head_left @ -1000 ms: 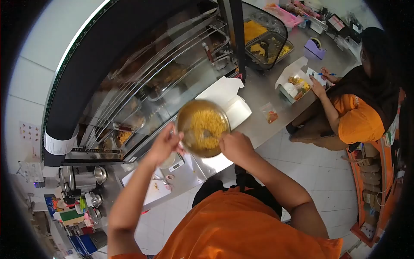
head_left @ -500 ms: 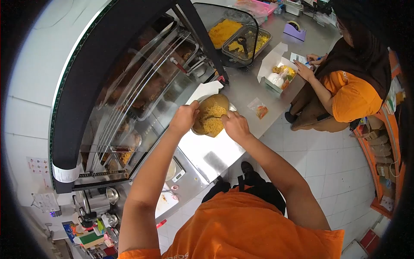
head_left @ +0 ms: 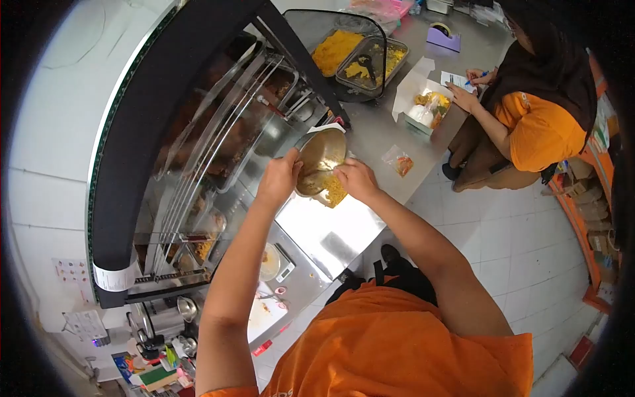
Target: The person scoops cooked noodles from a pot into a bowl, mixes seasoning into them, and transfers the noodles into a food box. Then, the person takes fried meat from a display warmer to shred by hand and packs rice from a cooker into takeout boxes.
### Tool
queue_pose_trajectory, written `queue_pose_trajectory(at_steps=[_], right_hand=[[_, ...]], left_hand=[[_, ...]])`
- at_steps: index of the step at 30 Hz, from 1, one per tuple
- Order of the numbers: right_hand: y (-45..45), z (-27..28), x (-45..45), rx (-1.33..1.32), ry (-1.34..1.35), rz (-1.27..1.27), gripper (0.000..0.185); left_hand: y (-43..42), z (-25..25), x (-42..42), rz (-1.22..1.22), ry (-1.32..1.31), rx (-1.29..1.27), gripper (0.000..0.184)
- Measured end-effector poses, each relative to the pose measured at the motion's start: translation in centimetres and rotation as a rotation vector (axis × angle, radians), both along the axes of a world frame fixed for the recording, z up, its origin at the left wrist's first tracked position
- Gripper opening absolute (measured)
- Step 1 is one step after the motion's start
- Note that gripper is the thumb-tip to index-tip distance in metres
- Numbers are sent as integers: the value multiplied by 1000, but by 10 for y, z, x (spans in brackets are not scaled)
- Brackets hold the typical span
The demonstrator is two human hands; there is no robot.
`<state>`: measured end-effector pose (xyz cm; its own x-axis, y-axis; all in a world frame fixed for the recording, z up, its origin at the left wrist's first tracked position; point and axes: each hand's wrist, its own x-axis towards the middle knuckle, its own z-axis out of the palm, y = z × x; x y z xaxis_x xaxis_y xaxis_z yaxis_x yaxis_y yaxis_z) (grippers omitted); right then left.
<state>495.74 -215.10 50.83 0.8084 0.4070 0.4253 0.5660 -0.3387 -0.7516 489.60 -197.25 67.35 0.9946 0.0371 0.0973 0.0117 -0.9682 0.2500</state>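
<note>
A metal bowl is tilted over the steel counter, its inside facing me. My left hand is closed on the bowl's left rim. At the bowl's lower right, my right hand is closed round the handle of a spoon, whose head lies inside the bowl. Yellow rice shows at the bowl's lower edge, below the spoon. The white box beneath is mostly hidden by the bowl, with only a corner showing above it.
A glass display case stands close on the left. At right, a co-worker in orange writes beside an open food box. Also there are a small bag, trays, a tape dispenser and a scale.
The bowl has gone from nearly level to steeply tilted, and its rice has shifted to the lower edge. My left hand has closed on the rim. The camera view has shifted too.
</note>
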Motion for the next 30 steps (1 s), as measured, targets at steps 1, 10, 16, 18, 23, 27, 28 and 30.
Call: queue_pose_trajectory(at_steps=[1, 10, 16, 18, 23, 27, 28, 30], right_hand=[[-3, -1, -4, 11, 0, -6, 16], [11, -4, -76, -206, 427, 25, 15], [8, 13, -99, 361, 467, 254, 17], [7, -2, -91, 179, 435, 195, 17], [-7, 3, -66, -98, 463, 22, 16], [-7, -5, -58, 14, 308, 216, 21], [-10, -26, -49, -181, 311, 95, 21], [-14, -30, -34, -365, 288, -24, 22]], left_hand=[[3, 1, -2, -6, 0, 11, 15], [-5, 2, -11, 82, 48, -127, 16], [-19, 13, -16, 239, 170, -263, 16], [-11, 2, -18, 131, 92, -230, 13], [-1, -11, -22, -5, 25, -64, 14], [-19, 4, -24, 42, 36, -75, 15], [-21, 5, -24, 48, 18, -68, 15], [-22, 4, -24, 25, -50, -2, 14]])
